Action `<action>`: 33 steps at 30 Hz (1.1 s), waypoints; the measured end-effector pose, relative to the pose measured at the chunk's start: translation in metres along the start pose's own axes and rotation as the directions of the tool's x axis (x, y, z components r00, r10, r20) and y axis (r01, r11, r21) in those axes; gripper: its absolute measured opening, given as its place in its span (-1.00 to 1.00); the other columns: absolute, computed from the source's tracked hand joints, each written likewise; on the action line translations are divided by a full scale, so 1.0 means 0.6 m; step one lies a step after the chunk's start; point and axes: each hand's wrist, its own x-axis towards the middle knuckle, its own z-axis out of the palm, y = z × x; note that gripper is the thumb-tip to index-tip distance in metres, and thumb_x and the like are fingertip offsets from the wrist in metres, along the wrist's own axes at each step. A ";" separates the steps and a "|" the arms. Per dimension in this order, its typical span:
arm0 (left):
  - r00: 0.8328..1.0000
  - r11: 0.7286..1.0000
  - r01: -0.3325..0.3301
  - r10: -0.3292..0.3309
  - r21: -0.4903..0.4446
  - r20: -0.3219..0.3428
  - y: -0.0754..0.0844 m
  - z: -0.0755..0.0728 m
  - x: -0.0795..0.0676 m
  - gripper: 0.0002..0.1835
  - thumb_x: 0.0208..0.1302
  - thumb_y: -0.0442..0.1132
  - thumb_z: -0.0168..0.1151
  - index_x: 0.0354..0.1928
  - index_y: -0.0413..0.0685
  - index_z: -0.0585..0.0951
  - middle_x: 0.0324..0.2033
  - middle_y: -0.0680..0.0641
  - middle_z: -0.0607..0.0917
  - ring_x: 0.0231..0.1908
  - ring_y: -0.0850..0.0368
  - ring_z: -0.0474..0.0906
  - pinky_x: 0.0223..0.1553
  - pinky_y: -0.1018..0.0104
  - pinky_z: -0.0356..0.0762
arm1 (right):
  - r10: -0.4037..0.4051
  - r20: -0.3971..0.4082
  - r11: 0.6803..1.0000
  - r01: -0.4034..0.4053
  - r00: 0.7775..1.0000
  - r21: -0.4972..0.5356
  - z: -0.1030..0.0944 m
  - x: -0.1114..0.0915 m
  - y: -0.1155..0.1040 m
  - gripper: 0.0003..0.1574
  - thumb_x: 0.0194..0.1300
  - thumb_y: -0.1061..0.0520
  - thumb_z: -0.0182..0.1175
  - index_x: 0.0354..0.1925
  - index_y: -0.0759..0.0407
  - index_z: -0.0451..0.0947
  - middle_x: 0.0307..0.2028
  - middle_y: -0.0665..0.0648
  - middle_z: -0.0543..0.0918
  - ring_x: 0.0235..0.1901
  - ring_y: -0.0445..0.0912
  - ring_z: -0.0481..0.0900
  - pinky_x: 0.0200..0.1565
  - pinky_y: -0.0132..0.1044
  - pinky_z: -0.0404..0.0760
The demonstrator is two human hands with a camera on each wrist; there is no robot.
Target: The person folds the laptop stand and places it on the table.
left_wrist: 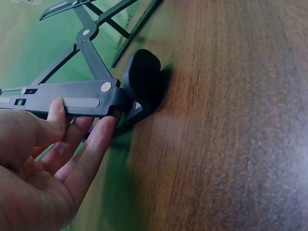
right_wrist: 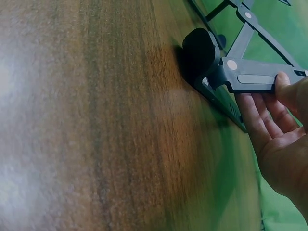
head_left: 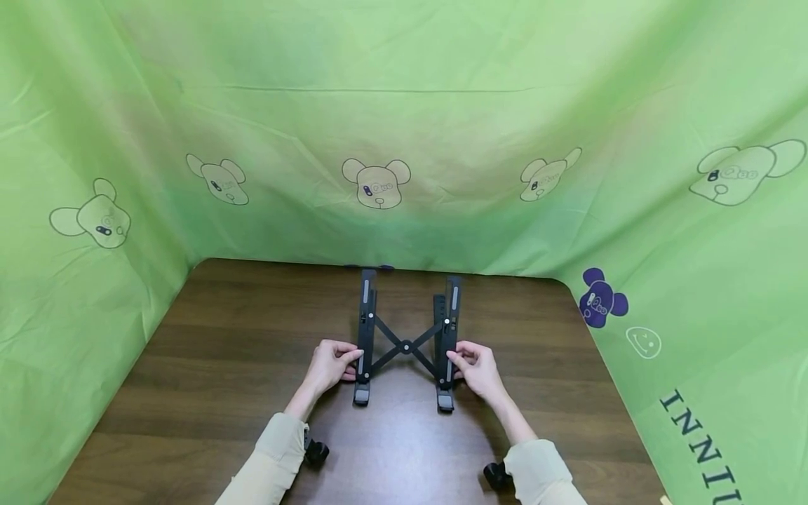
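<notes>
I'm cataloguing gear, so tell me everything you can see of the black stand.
The black stand looks like metal or hard plastic: two bars joined by crossed struts with a round hub, pale rivets, grey strips along the bars and upturned lips at the near ends. It stands unfolded on the wooden table, its bars above lower legs. The left hand and right hand each pinch one bar.

Pale cream sleeves (head_left: 276,449) sit beside black wrist-worn devices (head_left: 316,453).

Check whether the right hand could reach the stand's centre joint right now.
Probably yes, after letting go: the right hand grips the right rail, which stands between, but nothing covers the centre joint.
</notes>
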 end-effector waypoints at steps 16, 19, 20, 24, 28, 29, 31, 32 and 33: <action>1.000 1.000 -0.009 0.009 0.012 -0.012 -0.001 0.000 0.001 -0.78 0.55 -0.42 0.32 0.03 -0.51 0.78 -0.25 -0.42 0.87 -0.48 -0.03 0.86 -0.38 0.16 0.88 | -0.010 0.009 1.000 0.010 1.000 0.007 0.014 0.006 0.000 -0.83 0.51 0.43 0.27 -0.10 0.66 0.61 -0.36 0.43 0.77 -0.49 -0.30 0.70 -0.39 -0.34 0.83; 1.000 1.000 -0.008 0.008 0.013 -0.016 -0.001 0.000 0.001 -0.78 0.55 -0.42 0.32 0.02 -0.51 0.78 -0.26 -0.41 0.87 -0.48 -0.04 0.86 -0.38 0.17 0.88 | -0.015 0.014 1.000 0.015 1.000 0.009 0.016 0.006 -0.001 -0.83 0.51 0.44 0.27 -0.11 0.65 0.61 -0.37 0.39 0.77 -0.50 -0.31 0.70 -0.39 -0.34 0.82; 1.000 1.000 -0.009 0.009 0.015 -0.016 -0.001 0.000 0.001 -0.78 0.55 -0.43 0.31 0.02 -0.51 0.78 -0.26 -0.41 0.87 -0.48 -0.03 0.86 -0.39 0.17 0.88 | -0.016 0.015 1.000 0.015 1.000 0.009 0.016 0.006 -0.001 -0.83 0.51 0.44 0.27 -0.11 0.66 0.60 -0.37 0.38 0.77 -0.50 -0.30 0.70 -0.39 -0.34 0.83; 1.000 1.000 -0.009 0.010 0.015 -0.018 0.000 0.000 0.001 -0.79 0.54 -0.43 0.32 0.02 -0.50 0.78 -0.27 -0.41 0.87 -0.48 -0.04 0.86 -0.39 0.18 0.88 | -0.017 0.019 1.000 0.017 1.000 0.008 0.018 0.007 -0.002 -0.84 0.51 0.44 0.27 -0.12 0.66 0.60 -0.39 0.29 0.77 -0.51 -0.30 0.69 -0.40 -0.34 0.83; 1.000 1.000 -0.010 0.010 0.016 -0.017 0.000 0.000 0.001 -0.79 0.54 -0.43 0.32 0.02 -0.50 0.78 -0.27 -0.40 0.87 -0.48 -0.06 0.86 -0.40 0.17 0.88 | -0.011 0.020 1.000 0.011 1.000 0.015 0.020 0.008 -0.002 -0.83 0.51 0.44 0.27 -0.11 0.66 0.60 -0.39 0.26 0.77 -0.50 -0.31 0.69 -0.39 -0.34 0.83; 1.000 1.000 -0.010 0.011 0.016 -0.018 -0.001 0.001 0.001 -0.79 0.54 -0.43 0.32 0.02 -0.50 0.78 -0.27 -0.40 0.87 -0.48 -0.05 0.86 -0.40 0.17 0.88 | -0.010 0.021 1.000 0.010 1.000 0.017 0.021 0.008 -0.003 -0.83 0.51 0.44 0.27 -0.10 0.67 0.60 -0.39 0.28 0.77 -0.50 -0.30 0.70 -0.39 -0.34 0.83; 1.000 1.000 -0.013 0.013 0.017 -0.019 -0.001 0.001 0.001 -0.78 0.55 -0.43 0.32 0.02 -0.50 0.78 -0.28 -0.40 0.87 -0.48 -0.05 0.86 -0.40 0.17 0.88 | -0.012 0.024 1.000 0.011 1.000 0.018 0.022 0.009 -0.004 -0.83 0.51 0.44 0.27 -0.09 0.66 0.61 -0.38 0.33 0.78 -0.49 -0.30 0.71 -0.38 -0.33 0.84; 1.000 1.000 -0.012 0.012 0.015 -0.020 -0.001 0.001 0.001 -0.78 0.55 -0.43 0.32 0.02 -0.50 0.78 -0.28 -0.40 0.87 -0.48 -0.05 0.86 -0.40 0.18 0.88 | -0.013 0.028 1.000 0.012 1.000 0.019 0.023 0.008 -0.004 -0.82 0.52 0.43 0.27 -0.09 0.66 0.61 -0.37 0.36 0.78 -0.49 -0.30 0.71 -0.38 -0.32 0.84; 1.000 1.000 -0.009 0.009 0.013 -0.021 -0.001 0.001 0.001 -0.79 0.54 -0.43 0.32 0.02 -0.50 0.78 -0.28 -0.40 0.87 -0.49 -0.04 0.86 -0.41 0.18 0.88 | -0.016 0.033 1.000 0.015 0.999 0.021 0.024 0.008 -0.005 -0.82 0.52 0.43 0.27 -0.08 0.67 0.61 -0.36 0.39 0.77 -0.48 -0.30 0.72 -0.38 -0.32 0.85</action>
